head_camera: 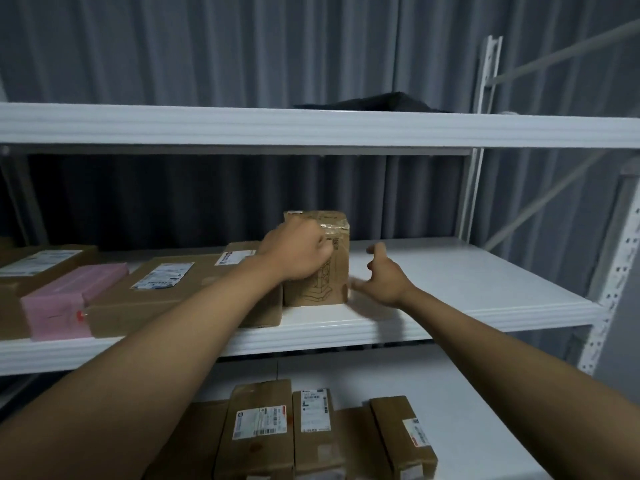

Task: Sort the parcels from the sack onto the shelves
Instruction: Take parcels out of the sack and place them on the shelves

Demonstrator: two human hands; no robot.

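Nearest us, on the lower white shelf [467, 403], brown cardboard parcels with white labels [258, 431] stand in a row. Anything knocked off the middle white metal shelf [346, 332] could land on them.

On that middle shelf, our upright brown taped cardboard box [329, 271] stands near the front edge, tight against the flat brown cardboard parcel [166, 296] on its left. The box is tall for its base, so we judge a careless push from either side might tip it forward.

Our left hand [298, 252] reaches over, its grip curled on the box's upper left corner. Our right hand [382, 275] is just beside the box's right face, fingers spread and holding nothing. Whether it touches is unclear through blur.
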